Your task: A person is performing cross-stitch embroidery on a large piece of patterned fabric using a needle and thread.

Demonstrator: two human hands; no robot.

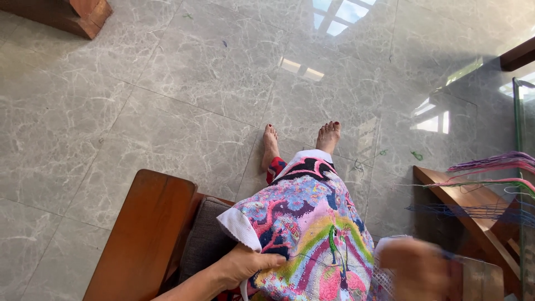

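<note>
A multicoloured cross-stitch cloth (304,223) is draped over the lap of a seated person and hangs down toward the 2 bare feet (301,142) resting on the grey marble floor (139,100). The left hand (245,266) is seen at the cloth's near left edge, where the white border is folded back; the fingers are curled narrow and the cloth is pinched between thumb and fingers. The right hand (418,267) is blurred at the cloth's right side, so it cannot be told whether its fingers are spread or closed, nor what is held in them. A green thread (333,241) lies on the stitched surface between the 2 hands. A wooden armrest (147,228) and a grey cushion (207,239) are seen just left of the left hand. To the right, bundles of coloured threads (493,178) are hung over a wooden table edge (468,209).
</note>
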